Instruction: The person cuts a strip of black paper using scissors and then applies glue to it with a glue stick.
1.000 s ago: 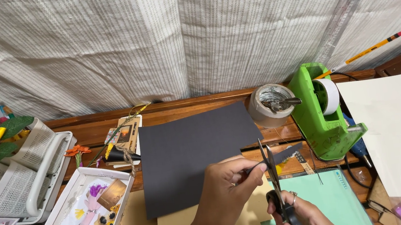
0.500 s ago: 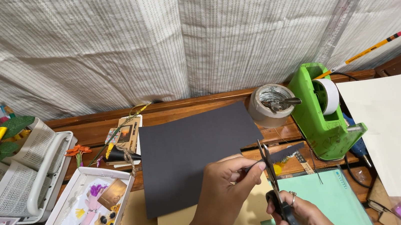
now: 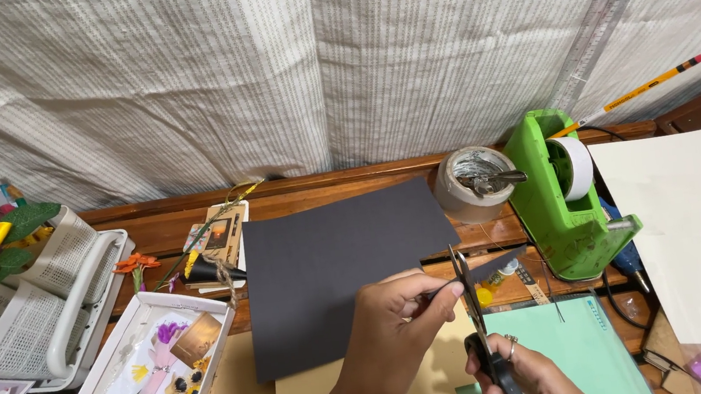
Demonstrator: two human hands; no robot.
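Low centre of the frame: left hand (image 3: 395,315) pinches the black paper's (image 3: 332,269) right edge; right hand (image 3: 524,371) clamps scissors (image 3: 476,315) beside the green tape dispenser (image 3: 566,199).

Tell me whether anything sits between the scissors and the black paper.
Nothing visible does. The scissors in the right hand already have open blades at the black paper, whose edge the left hand pinches beside them.
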